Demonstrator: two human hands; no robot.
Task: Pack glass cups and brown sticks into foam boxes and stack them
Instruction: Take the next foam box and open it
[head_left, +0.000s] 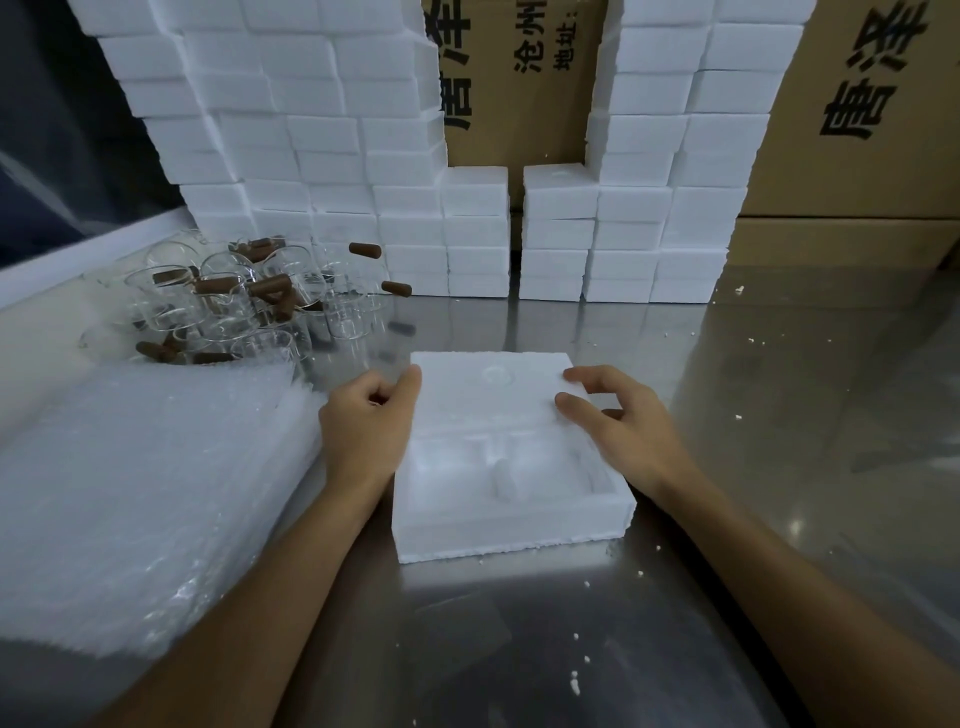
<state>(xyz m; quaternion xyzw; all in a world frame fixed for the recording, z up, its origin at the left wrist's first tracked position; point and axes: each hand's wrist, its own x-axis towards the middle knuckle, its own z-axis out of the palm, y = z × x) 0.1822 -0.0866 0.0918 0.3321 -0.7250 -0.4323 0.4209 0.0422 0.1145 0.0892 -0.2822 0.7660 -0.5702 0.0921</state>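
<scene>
Two bare hands, the left hand (370, 422) and the right hand (618, 422), are at one foam lid (493, 389), which sits over one open foam box (511, 512) on a single steel table (779, 389). Behind it rise two walls of stacked foam boxes, the left stack (291, 135) and the right stack (670, 171), each holding dozens, too many to count exactly. One heap of glass cups (223, 306) numbers well over a dozen, its clear rims overlapping beyond a sure tally. Roughly ten brown sticks (270, 287) show among them. One pile of bubble wrap sheets (140, 493) lies alongside. At least two printed cartons (852, 104) stand at the back.
</scene>
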